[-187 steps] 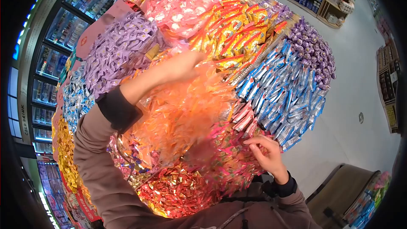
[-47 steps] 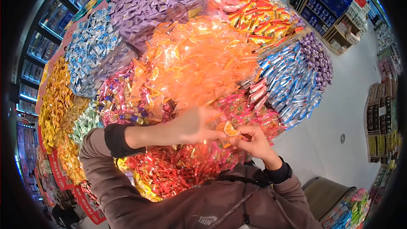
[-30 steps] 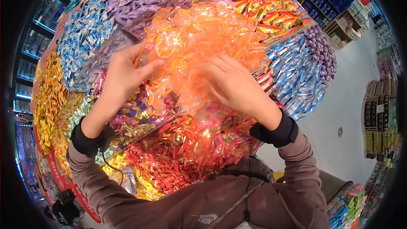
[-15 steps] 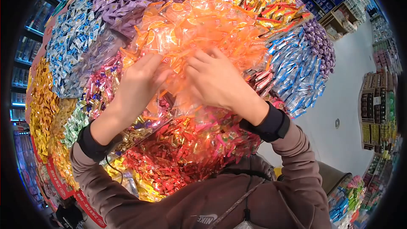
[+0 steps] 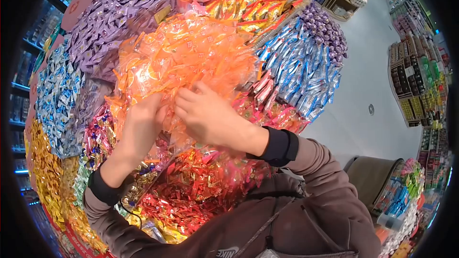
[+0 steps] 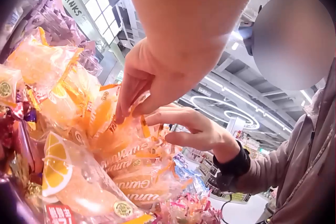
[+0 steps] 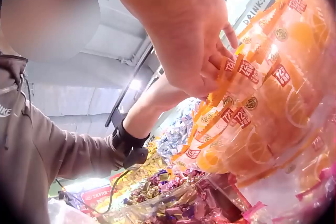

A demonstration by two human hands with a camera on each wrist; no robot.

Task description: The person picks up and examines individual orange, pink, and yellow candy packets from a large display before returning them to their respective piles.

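Note:
Both hands are at the near edge of a heap of clear-and-orange packets [image 5: 186, 48] printed with orange slices. My left hand [image 5: 141, 126] is on the left, its thumb and fingertips pinching the edge of an orange packet in the left wrist view, where the left hand [image 6: 157, 74] comes down from above. Just beside it, my right hand [image 5: 205, 114] has its fingers on neighbouring packets; in the left wrist view this right hand [image 6: 197, 129] has loosely extended fingers and thumb. The right hand [image 7: 202, 61] touches upright packet edges [image 7: 247, 71], its fingertips partly hidden.
Red-wrapped sweets [image 5: 191, 181] lie nearest the body, purple packets [image 5: 114, 24] at the back left, blue-and-white sticks [image 5: 301, 71] on the right. A clear bin rim [image 7: 152, 200] shows low down. A brown box-like container [image 5: 368, 177] stands at the right.
Since half a second ago, the view has shifted so the heap sits further left. Both hands stay at its near edge, now closer together. Earlier, both hands held an orange-slice packet near the body.

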